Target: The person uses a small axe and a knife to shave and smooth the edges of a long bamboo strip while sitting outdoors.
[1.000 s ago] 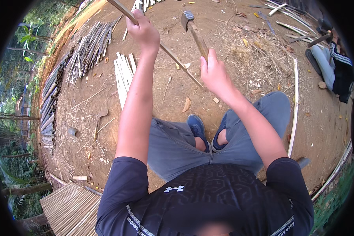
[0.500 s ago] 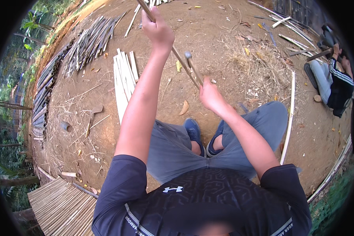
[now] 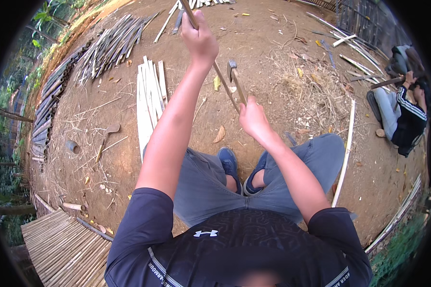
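Observation:
My left hand [image 3: 199, 40] is raised at the top middle, its fingers wrapped round a long thin bamboo strip [image 3: 225, 85]. The strip slants down to the right from that fist, and its lower end reaches beside my right hand. My right hand [image 3: 255, 117] is closed on the wooden handle of a hatchet [image 3: 240, 87], with the grey metal head pointing up and away from me. Whether the right fingers also touch the strip I cannot tell. Both hands are held above bare brown ground, in front of my blue shoes [image 3: 228, 163].
Pale split strips [image 3: 151, 91] lie left of my arm. Farther left are a pile of dark strips [image 3: 115, 43], a short tube [image 3: 72, 146] and a wooden-handled tool [image 3: 107, 138]. A slatted bamboo platform [image 3: 64, 248] stands near left. Another person [image 3: 402, 112] crouches at right, beyond shavings [image 3: 311, 86].
My left hand has shifted slightly right and down with the bamboo strip. The hatchet head has turned a little, showing more of its side. The whole view has shifted slightly.

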A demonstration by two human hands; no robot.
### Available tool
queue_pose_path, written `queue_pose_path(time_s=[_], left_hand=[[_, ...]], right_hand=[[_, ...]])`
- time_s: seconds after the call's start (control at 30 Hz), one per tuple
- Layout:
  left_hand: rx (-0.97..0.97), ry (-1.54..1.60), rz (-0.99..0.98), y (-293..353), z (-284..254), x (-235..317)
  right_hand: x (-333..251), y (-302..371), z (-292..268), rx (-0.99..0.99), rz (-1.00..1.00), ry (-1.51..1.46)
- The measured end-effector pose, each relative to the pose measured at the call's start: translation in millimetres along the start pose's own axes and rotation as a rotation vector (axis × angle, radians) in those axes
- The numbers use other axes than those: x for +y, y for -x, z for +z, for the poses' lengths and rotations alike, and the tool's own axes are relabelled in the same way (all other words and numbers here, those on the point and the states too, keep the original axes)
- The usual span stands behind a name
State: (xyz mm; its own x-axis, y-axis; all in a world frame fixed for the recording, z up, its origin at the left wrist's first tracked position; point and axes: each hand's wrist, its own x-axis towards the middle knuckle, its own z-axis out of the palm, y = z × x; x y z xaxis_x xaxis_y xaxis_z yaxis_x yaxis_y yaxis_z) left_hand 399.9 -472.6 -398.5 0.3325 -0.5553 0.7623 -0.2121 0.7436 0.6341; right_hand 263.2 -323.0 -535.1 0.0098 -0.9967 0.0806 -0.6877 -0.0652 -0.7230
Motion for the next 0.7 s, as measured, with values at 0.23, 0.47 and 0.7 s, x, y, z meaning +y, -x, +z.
queue_pose_path(time_s=[0.23,0.47,0.7], left_hand=[[0.096,0.006,-0.022,-6,6,-2],[-0.04,-0.021,-0.178,-6,-24,-5],[0.039,0.082,-0.037,-13,-15,0]], right_hand=[[22,13,6,-0.154,0.027,0.136],[-57,23,-21,0.132,-0.028,-0.145],[7,15,13,-0.121,0.035,0.148]])
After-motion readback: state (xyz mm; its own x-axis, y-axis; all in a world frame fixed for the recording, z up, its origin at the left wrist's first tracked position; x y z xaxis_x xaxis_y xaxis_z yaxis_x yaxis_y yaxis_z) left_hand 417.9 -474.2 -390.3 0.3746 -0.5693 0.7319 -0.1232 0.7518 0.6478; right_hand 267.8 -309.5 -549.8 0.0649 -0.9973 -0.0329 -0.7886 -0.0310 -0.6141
